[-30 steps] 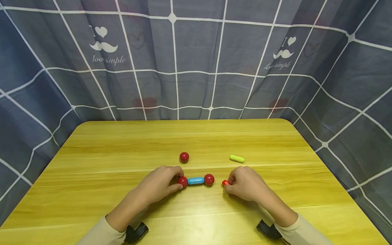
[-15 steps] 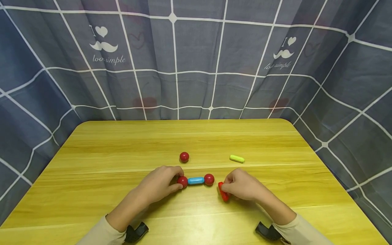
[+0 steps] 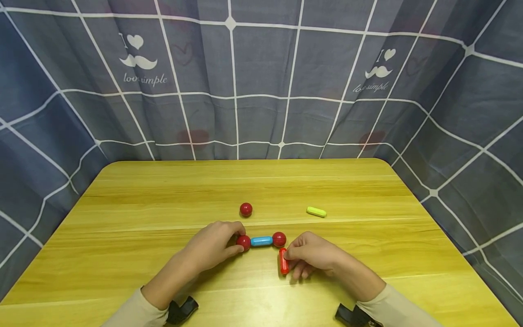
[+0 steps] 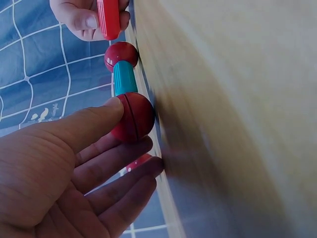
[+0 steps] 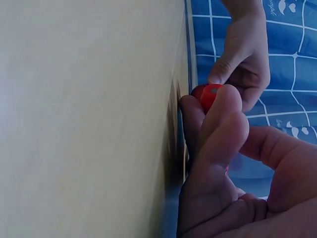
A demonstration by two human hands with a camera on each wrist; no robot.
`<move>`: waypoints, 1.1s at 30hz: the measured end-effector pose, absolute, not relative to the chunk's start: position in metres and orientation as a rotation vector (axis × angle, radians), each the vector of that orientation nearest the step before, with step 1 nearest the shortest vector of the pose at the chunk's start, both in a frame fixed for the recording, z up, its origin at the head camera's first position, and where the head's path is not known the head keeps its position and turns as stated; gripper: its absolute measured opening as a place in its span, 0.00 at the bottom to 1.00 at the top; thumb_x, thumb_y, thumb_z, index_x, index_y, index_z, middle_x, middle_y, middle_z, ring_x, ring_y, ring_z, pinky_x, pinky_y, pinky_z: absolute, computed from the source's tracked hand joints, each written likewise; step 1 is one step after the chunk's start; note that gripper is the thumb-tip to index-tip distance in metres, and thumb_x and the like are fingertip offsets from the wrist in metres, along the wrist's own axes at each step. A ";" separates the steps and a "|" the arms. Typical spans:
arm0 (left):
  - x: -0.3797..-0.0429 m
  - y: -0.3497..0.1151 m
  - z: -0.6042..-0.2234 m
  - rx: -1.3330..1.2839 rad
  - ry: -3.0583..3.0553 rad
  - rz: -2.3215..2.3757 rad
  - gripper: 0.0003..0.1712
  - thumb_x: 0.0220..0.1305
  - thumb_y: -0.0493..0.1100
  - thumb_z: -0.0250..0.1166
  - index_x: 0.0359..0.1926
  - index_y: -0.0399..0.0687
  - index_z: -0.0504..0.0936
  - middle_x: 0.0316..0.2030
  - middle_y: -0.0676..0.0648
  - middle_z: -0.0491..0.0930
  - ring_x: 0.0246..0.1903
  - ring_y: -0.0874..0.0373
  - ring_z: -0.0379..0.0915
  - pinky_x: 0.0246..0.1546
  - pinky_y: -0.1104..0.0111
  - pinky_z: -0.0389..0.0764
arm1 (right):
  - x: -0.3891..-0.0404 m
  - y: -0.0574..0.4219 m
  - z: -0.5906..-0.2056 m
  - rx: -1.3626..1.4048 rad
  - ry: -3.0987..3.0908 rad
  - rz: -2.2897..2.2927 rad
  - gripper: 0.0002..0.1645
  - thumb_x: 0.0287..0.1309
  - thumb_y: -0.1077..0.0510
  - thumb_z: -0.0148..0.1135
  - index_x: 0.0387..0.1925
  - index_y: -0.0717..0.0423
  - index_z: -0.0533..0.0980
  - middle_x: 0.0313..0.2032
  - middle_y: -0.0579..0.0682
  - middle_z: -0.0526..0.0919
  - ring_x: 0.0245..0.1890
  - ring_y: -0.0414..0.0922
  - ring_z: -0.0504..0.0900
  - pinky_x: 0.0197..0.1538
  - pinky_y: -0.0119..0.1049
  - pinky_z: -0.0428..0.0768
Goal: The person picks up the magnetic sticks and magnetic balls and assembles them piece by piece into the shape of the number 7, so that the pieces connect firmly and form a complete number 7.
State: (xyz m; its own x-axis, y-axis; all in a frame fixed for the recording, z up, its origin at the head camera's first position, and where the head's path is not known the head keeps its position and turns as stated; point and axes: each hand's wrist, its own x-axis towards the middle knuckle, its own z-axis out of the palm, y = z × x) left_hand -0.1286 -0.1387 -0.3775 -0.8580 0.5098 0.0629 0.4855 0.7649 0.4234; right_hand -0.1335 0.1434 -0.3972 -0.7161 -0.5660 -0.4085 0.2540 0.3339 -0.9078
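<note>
A blue ribbed rod [image 3: 261, 241] joins two dark red balls in a row on the table. My left hand [image 3: 215, 243] pinches the left ball [image 3: 244, 243] between thumb and fingers. At the row's other end is the right ball [image 3: 279, 239]. Just in front of it, my right hand [image 3: 312, 254] pinches a bright red rod [image 3: 283, 262] that points toward my body. Whether this rod touches the ball I cannot tell. In the right wrist view the fingers mostly hide the red rod [image 5: 210, 96], leaving one end with a grey spot showing.
Behind the row lies a loose red ball [image 3: 246, 209]. A short yellow-green rod [image 3: 316, 212] lies farther right. The wooden table [image 3: 163, 190] ends at a grey checked curtain [image 3: 261, 122] at the back and sides.
My right hand has moved left toward the right ball and turned the red rod to point at my body. The left hand and the joined row have stayed put.
</note>
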 end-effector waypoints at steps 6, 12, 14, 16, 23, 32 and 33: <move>-0.129 -0.138 -0.377 0.829 2.901 0.665 0.11 0.58 0.45 0.73 0.40 0.53 0.81 0.29 0.61 0.76 0.28 0.64 0.70 0.33 0.68 0.73 | -0.132 0.139 -0.397 -0.192 1.802 -1.537 0.13 0.61 0.60 0.59 0.28 0.69 0.79 0.22 0.58 0.83 0.19 0.42 0.83 0.21 0.29 0.78; -0.129 -0.137 -0.376 0.829 2.903 0.655 0.11 0.58 0.46 0.73 0.40 0.52 0.81 0.29 0.62 0.75 0.28 0.64 0.69 0.33 0.68 0.73 | -0.133 0.140 -0.399 -0.133 1.722 -1.600 0.13 0.62 0.61 0.58 0.31 0.71 0.79 0.22 0.57 0.83 0.20 0.42 0.84 0.24 0.29 0.80; -0.128 -0.137 -0.376 0.820 2.904 0.652 0.11 0.58 0.45 0.73 0.40 0.52 0.81 0.29 0.62 0.75 0.28 0.64 0.69 0.33 0.68 0.73 | -0.134 0.140 -0.399 -0.120 1.718 -1.616 0.13 0.62 0.62 0.57 0.32 0.72 0.79 0.22 0.57 0.83 0.21 0.42 0.84 0.25 0.30 0.80; -0.128 -0.137 -0.375 0.811 2.905 0.649 0.11 0.58 0.46 0.73 0.40 0.52 0.81 0.29 0.62 0.75 0.28 0.64 0.69 0.33 0.68 0.73 | -0.134 0.140 -0.400 -0.112 1.720 -1.627 0.13 0.62 0.62 0.57 0.33 0.72 0.79 0.22 0.57 0.83 0.21 0.42 0.84 0.26 0.30 0.80; -0.127 -0.137 -0.375 0.805 2.911 0.625 0.12 0.58 0.46 0.72 0.41 0.52 0.81 0.29 0.62 0.75 0.28 0.64 0.69 0.34 0.68 0.73 | -0.133 0.139 -0.398 -0.119 1.716 -1.635 0.13 0.63 0.62 0.57 0.35 0.73 0.78 0.23 0.59 0.84 0.23 0.44 0.85 0.28 0.30 0.81; -0.127 -0.136 -0.375 0.819 2.914 0.605 0.12 0.58 0.46 0.72 0.42 0.52 0.81 0.29 0.61 0.76 0.28 0.64 0.69 0.33 0.67 0.73 | -0.133 0.135 -0.403 -0.097 1.645 -1.686 0.10 0.62 0.64 0.58 0.35 0.72 0.76 0.28 0.62 0.84 0.28 0.46 0.86 0.34 0.32 0.82; -0.127 -0.136 -0.375 0.818 2.915 0.604 0.12 0.58 0.46 0.72 0.42 0.52 0.81 0.29 0.61 0.76 0.28 0.64 0.69 0.33 0.67 0.73 | -0.133 0.135 -0.403 -0.093 1.641 -1.689 0.09 0.62 0.64 0.59 0.34 0.71 0.76 0.29 0.62 0.85 0.28 0.46 0.86 0.34 0.32 0.82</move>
